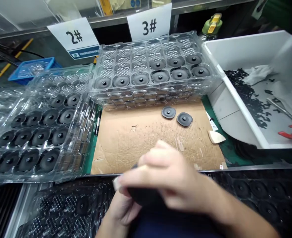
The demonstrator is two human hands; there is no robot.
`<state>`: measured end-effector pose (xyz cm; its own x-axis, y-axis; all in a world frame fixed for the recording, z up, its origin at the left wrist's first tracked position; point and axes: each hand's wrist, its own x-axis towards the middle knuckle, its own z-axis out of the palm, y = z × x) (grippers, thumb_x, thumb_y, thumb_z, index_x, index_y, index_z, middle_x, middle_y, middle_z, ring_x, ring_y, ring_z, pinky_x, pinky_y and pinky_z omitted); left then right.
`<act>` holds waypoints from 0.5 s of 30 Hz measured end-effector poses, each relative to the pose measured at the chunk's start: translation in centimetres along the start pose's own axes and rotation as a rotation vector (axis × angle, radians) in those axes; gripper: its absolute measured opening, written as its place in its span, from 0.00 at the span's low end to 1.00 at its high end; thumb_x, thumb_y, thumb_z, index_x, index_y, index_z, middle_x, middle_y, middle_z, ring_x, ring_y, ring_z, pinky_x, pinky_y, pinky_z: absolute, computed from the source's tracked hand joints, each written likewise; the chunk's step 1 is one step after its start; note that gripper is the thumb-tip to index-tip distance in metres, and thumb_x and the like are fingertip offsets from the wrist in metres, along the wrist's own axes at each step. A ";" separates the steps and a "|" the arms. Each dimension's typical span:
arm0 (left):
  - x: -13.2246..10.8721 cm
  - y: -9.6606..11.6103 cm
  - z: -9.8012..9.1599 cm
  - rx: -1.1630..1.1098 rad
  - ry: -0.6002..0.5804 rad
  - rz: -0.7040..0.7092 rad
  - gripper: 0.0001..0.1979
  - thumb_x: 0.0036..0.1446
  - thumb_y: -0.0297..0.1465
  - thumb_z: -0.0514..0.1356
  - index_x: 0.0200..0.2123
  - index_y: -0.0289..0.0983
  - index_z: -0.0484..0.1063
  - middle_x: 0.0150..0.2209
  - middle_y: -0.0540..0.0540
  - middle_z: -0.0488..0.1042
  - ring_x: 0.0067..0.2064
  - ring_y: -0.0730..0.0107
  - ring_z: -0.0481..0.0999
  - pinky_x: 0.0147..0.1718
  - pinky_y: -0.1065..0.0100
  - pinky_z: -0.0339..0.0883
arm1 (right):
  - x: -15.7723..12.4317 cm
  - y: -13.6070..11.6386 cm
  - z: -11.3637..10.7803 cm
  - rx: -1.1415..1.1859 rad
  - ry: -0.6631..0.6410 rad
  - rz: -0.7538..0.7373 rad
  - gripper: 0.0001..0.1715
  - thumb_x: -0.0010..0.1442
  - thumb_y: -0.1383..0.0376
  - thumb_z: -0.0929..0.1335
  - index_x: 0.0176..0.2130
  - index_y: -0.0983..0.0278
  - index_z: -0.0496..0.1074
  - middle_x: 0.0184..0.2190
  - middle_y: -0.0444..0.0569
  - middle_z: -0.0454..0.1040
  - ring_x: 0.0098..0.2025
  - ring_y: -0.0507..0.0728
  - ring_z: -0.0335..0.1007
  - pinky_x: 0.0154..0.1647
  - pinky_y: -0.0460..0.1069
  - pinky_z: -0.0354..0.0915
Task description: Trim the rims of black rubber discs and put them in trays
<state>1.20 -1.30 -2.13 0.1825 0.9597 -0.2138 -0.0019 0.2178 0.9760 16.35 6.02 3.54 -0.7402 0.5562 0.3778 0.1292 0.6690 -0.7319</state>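
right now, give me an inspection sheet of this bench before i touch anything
surface: cardboard sheet on a green mat, scuffed
job's things: dark part between the hands, blurred; two loose black discs on the cardboard; left tray and 3# tray, clear, partly filled with black discs
clutter: pen at the cardboard's left edge; white wedge at its right
hands: right hand curled over the dark part; left hand beneath it, grip unclear
cables: black cable at rear left
surroundings: white bin holding black scraps and a red-handled tool; 2# sign, blue basket, green bottle behind
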 end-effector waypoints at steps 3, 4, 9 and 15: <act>-0.3 -0.1 -0.7 -0.458 0.025 -0.057 0.27 0.49 0.50 0.54 0.47 0.40 0.71 0.45 0.44 0.74 0.41 0.65 0.76 0.41 0.68 0.69 | -1.3 2.3 -1.2 0.053 0.039 0.272 0.19 0.59 0.74 0.61 0.47 0.58 0.69 0.36 0.42 0.73 0.37 0.49 0.65 0.38 0.46 0.57; -0.4 -0.1 -0.8 -0.652 0.012 -0.090 0.26 0.46 0.48 0.58 0.48 0.46 0.69 0.49 0.47 0.72 0.44 0.64 0.75 0.45 0.66 0.67 | -2.1 3.4 -1.1 0.065 0.078 0.353 0.18 0.60 0.73 0.61 0.47 0.58 0.69 0.37 0.43 0.73 0.37 0.50 0.66 0.38 0.46 0.58; -0.4 -0.2 -1.0 -1.081 -0.052 -0.161 0.26 0.44 0.43 0.62 0.49 0.51 0.67 0.52 0.52 0.70 0.53 0.62 0.69 0.52 0.65 0.62 | -6.3 8.5 3.8 0.010 0.099 0.538 0.19 0.62 0.67 0.59 0.51 0.57 0.66 0.46 0.51 0.68 0.45 0.56 0.66 0.44 0.53 0.65; -0.4 0.5 -0.7 -1.083 -0.169 -0.113 0.24 0.51 0.49 0.52 0.52 0.53 0.63 0.51 0.52 0.70 0.50 0.56 0.71 0.50 0.58 0.64 | -6.2 8.0 5.3 -0.073 0.268 0.550 0.19 0.61 0.68 0.59 0.51 0.58 0.65 0.49 0.52 0.64 0.49 0.57 0.63 0.47 0.55 0.64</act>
<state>0.45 -1.42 -1.60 0.3684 0.9055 -0.2105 -0.8224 0.4230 0.3805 18.47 5.31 -7.67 -0.3616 0.9278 0.0922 0.4970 0.2755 -0.8229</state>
